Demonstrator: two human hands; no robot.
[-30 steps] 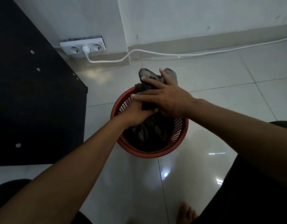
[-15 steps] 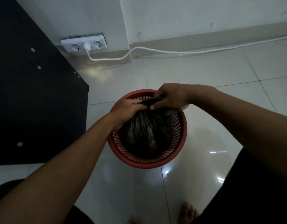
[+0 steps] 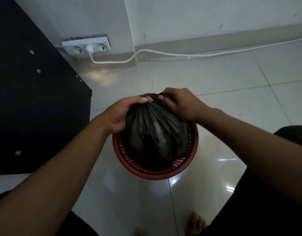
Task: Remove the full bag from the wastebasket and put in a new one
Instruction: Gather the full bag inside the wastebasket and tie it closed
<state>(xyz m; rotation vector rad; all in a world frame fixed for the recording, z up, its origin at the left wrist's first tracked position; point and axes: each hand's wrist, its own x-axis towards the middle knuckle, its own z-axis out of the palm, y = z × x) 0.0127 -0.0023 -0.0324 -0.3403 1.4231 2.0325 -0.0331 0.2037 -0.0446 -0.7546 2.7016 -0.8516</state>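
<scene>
Seen from above: red mesh wastebasket (image 3: 180, 169) standing on pale glossy floor tiles (image 3: 214, 79), holding a dark bag (image 3: 155, 133) bulging well above the rim, plastic pulled into tight pleats running up to a gathered neck at the far side. Left hand (image 3: 119, 114) wrapped round the bag's left shoulder, thumb laid across the top near the neck, remaining fingers hidden behind the plastic. Right hand (image 3: 182, 104) curled over the gathered neck, fingertips pressed into the bunched plastic, palm side and exact pinch out of sight beneath the knuckles. Far rim of the wastebasket covered by both hands and the bag; only the near and side arcs of lattice showing. Impossible to tell whether the bag bottom touches the basket floor or hangs raised, interior too dark. Contents of the bag unreadable through the plastic, just a faint pale patch near the middle. At left, a black panel (image 3: 27, 99) with small round fittings, cut off by the frame edge. Against the wall, a white socket strip (image 3: 86, 46) with one plug seated in the centre outlet, white cable (image 3: 180, 54) trailing right along the skirting and out of frame. Bottom edge: bare toes (image 3: 196, 223) partly cropped, dark clothing filling both lower corners.
</scene>
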